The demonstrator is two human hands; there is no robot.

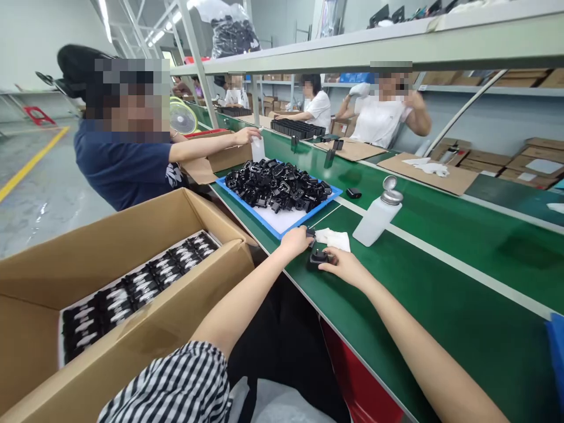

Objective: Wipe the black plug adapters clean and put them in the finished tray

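My right hand (346, 265) is closed with its thumb and fingers on a black plug adapter (318, 257), low over the green table; a pin seems to stick up from its top. Just left of it, my left hand (296, 241) pinches a small black plastic piece (311, 234), partly covered by the fingers. A folded white cloth (335, 239) lies right behind both hands. Beyond my left hand, a blue-rimmed tray (278, 232) carries a heap of black plastic parts (277, 185).
A white pump bottle (378, 218) stands at the right, lid raised. An open cardboard box (185, 305) with rows of black parts is at my left. A co-worker (118, 158) reaches to another white bottle (258, 147). A shelf (352, 50) crosses overhead. One black part (353, 192) lies alone.
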